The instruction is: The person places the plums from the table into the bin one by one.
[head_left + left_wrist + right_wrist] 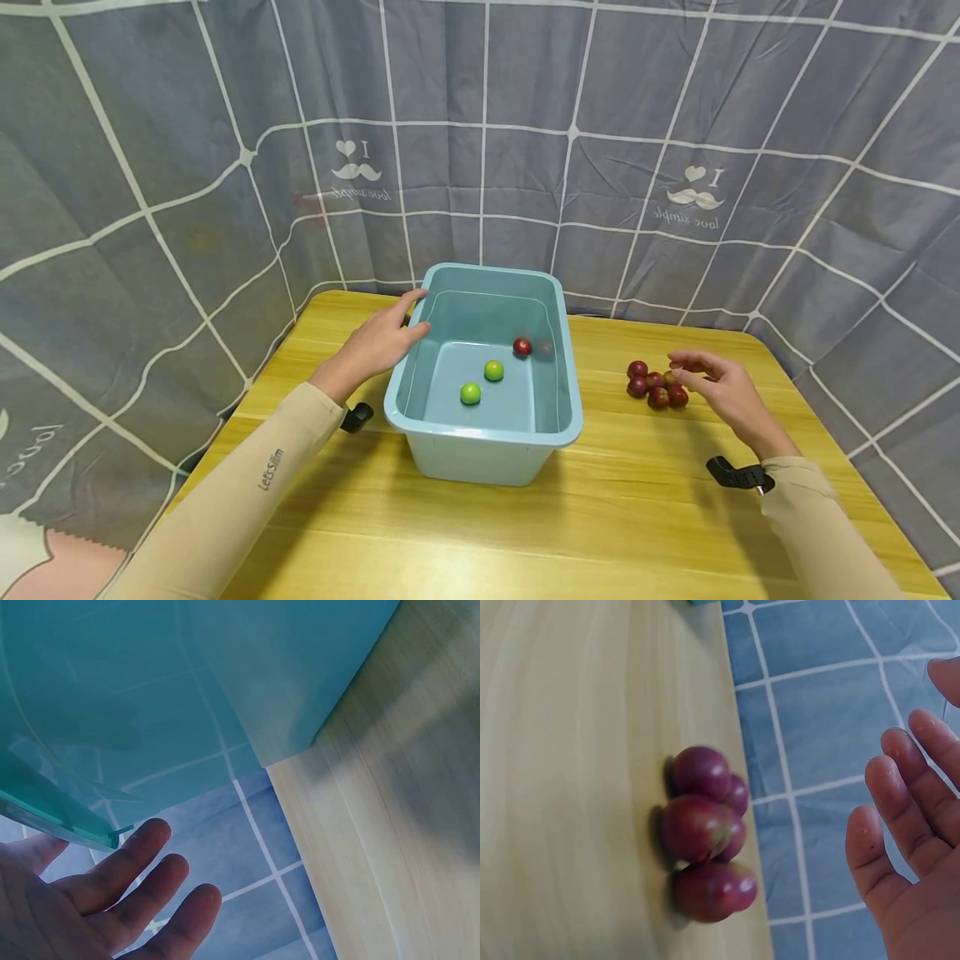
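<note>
My left hand (382, 337) rests at the left rim of a light blue plastic tub (480, 462), thumb and index fingertip on the rim. In the left wrist view its other fingers (196, 907) hang loosely spread below the tub's rim (64, 825). Inside the tub lie two green, lime-like fruits (470, 393) and one red fruit (522, 347). My right hand (723, 396) hovers by a cluster of dark red, plum-like fruits (657, 397) on the table. The right wrist view shows its fingers (889, 791) slightly bent and apart from those fruits (697, 829), holding nothing.
The tub stands mid-table on a wooden tabletop (450, 542). A grey-blue curtain (525, 175) with white grid lines hangs behind the table and along both sides. Each wrist carries a black strap (738, 475).
</note>
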A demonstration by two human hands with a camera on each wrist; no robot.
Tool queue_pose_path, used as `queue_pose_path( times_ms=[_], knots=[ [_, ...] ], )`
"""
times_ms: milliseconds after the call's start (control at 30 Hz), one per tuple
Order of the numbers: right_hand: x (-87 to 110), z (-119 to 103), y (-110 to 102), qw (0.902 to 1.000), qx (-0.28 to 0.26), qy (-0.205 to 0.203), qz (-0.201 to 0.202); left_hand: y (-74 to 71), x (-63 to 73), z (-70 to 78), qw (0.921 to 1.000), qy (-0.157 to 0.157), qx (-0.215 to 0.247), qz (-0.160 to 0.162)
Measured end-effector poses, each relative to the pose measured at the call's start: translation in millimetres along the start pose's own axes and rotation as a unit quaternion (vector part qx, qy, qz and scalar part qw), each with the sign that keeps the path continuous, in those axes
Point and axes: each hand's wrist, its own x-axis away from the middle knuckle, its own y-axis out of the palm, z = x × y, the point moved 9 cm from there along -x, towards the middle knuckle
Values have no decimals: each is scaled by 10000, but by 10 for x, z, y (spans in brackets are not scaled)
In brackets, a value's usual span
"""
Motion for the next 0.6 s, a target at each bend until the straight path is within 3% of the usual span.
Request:
queue_pose_path(
  times_ms=[600],
  knots=[
    [116, 459, -60, 9980, -563, 271, 84, 9, 8, -6, 10000, 2, -11, -40]
  ],
)
